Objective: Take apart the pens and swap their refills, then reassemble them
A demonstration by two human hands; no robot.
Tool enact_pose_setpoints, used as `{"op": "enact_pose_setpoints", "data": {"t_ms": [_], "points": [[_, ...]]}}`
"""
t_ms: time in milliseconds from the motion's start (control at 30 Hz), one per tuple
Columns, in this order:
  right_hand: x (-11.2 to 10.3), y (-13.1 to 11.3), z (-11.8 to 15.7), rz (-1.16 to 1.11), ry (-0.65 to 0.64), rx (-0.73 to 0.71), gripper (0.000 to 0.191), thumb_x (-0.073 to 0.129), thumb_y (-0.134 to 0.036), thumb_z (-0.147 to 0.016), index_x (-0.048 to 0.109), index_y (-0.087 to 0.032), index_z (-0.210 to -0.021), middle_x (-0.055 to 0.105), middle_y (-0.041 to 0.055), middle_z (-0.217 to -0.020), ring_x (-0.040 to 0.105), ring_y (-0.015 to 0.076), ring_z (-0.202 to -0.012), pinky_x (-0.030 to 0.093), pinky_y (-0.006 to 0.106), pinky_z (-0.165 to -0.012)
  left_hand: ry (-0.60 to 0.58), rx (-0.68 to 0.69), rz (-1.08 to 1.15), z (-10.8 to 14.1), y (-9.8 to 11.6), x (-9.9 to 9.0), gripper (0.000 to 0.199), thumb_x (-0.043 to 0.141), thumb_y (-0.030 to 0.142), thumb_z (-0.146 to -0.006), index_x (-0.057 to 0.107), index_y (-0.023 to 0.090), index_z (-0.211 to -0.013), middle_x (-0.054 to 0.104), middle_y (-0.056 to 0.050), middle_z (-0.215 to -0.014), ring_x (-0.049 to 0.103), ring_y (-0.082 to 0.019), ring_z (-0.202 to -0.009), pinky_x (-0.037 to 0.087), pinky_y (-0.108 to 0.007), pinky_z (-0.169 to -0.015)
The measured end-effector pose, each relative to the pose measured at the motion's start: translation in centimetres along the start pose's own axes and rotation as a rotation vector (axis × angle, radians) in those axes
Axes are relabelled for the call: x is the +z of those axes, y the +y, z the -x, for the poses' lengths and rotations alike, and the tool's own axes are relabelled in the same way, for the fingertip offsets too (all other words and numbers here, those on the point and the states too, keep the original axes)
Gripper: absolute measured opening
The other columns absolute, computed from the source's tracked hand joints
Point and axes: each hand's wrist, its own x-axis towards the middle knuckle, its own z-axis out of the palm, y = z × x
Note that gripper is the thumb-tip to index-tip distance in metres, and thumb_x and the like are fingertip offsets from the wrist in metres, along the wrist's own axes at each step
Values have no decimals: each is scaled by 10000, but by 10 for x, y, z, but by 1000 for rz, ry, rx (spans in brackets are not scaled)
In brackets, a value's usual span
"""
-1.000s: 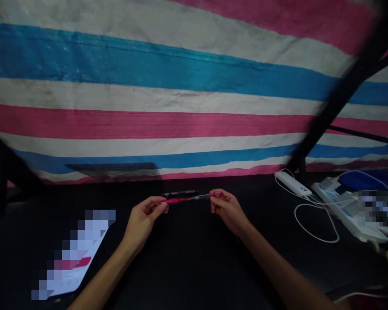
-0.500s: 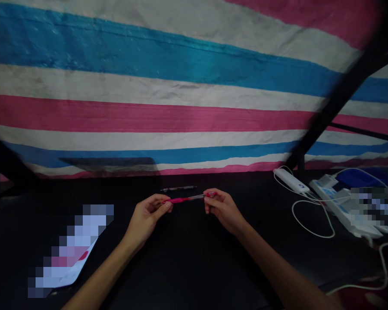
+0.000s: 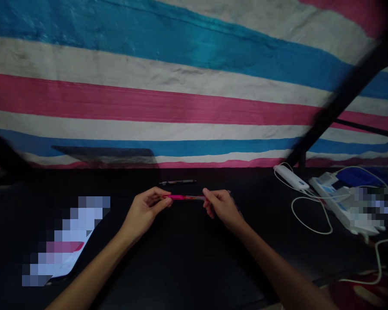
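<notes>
A pink pen [image 3: 178, 197] with a clear barrel is held level between my two hands, just above the black table. My left hand [image 3: 148, 206] pinches its pink grip end between thumb and fingers. At the other end, my right hand [image 3: 220, 206] closes thumb and fingers around the barrel, covering that end of the pen. A dark pen [image 3: 177, 182] lies on the table a little beyond my hands, touched by neither.
A phone with a lit screen [image 3: 71, 260] lies to the left. On the right are a white power bank [image 3: 291, 177], a power strip [image 3: 339, 206], looping white cables [image 3: 313, 232] and a blue item [image 3: 358, 177]. Behind hangs a striped sheet [image 3: 181, 103] with dark frame bars [image 3: 338, 105].
My right hand has turned and its fingers have curled more over the pen's end, hiding the pink part there. The view has shifted slightly.
</notes>
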Motion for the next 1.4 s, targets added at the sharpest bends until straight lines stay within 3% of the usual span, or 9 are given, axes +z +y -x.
{"op": "enact_pose_setpoints", "data": {"t_ms": [200, 433, 633, 833, 1000, 1100, 1200, 1300, 1400], "points": [[-7, -9, 1, -127, -75, -181, 395, 712, -304, -708, 584, -251, -1078, 613, 24, -905, 574, 124, -625, 444, 216, -448, 22, 9, 16, -2, -3, -4, 155, 722, 263, -703, 664, 185, -822, 675, -8, -702, 625, -148, -697, 461, -247, -682], [-5, -5, 0, -53, -41, -188, 211, 566, -345, -832, 597, -213, -994, 568, -24, -582, 526, 111, -497, 409, 232, -455, 9, 1, 27, -2, -3, -4, 151, 719, 254, -714, 653, 184, -831, 666, 0, -704, 612, -133, -702, 455, -235, -690], [-6, -5, 1, -20, -55, -210, 315, 706, -282, -708, 599, -234, -1000, 608, 8, -805, 576, 133, -625, 441, 234, -471, 14, -13, 46, -2, -3, -3, 150, 709, 258, -729, 647, 179, -841, 661, 1, -715, 605, -126, -703, 454, -234, -695], [-7, 0, -2, 148, -48, -170, 287, 525, -403, -854, 628, -170, -721, 563, -1, -542, 503, 102, -477, 414, 230, -455, -7, -3, 50, -2, -5, -4, 150, 701, 254, -742, 641, 174, -854, 657, 6, -715, 601, -118, -706, 445, -223, -696], [-6, -4, 0, 134, -4, -212, 350, 687, -360, -723, 603, -209, -1028, 614, 26, -836, 578, 140, -681, 455, 211, -478, -1, -15, 60, -2, -3, -5, 150, 696, 252, -746, 637, 166, -854, 656, 7, -714, 600, -118, -708, 440, -225, -699], [-6, -4, 0, 209, -34, -210, 223, 630, -388, -777, 652, -170, -819, 602, 15, -687, 548, 120, -576, 445, 220, -485, -7, -14, 55, -2, -3, -5, 153, 697, 249, -745, 637, 163, -856, 654, 8, -708, 596, -116, -702, 440, -224, -694], [-5, -2, -1, 234, -43, -143, 440, 448, -458, -883, 628, -143, -635, 550, 13, -524, 502, 103, -473, 411, 222, -458, -18, -9, 47, -2, -3, -4, 151, 696, 242, -743, 636, 162, -857, 654, 7, -709, 595, -116, -702, 439, -224, -691], [-6, -2, -1, 161, -12, -169, 282, 550, -425, -833, 638, -161, -876, 605, 27, -698, 559, 123, -577, 425, 211, -460, -22, -2, 40, -2, -2, -4, 140, 688, 241, -750, 636, 162, -853, 652, 6, -707, 592, -117, -701, 436, -224, -683], [-7, -4, 1, 134, -8, -272, 452, 727, -293, -688, 560, -226, -1103, 600, 29, -897, 591, 146, -743, 467, 215, -531, -10, 3, 33, -2, -2, -4, 134, 685, 243, -750, 638, 156, -841, 647, 4, -692, 584, -120, -689, 433, -227, -669]]}}
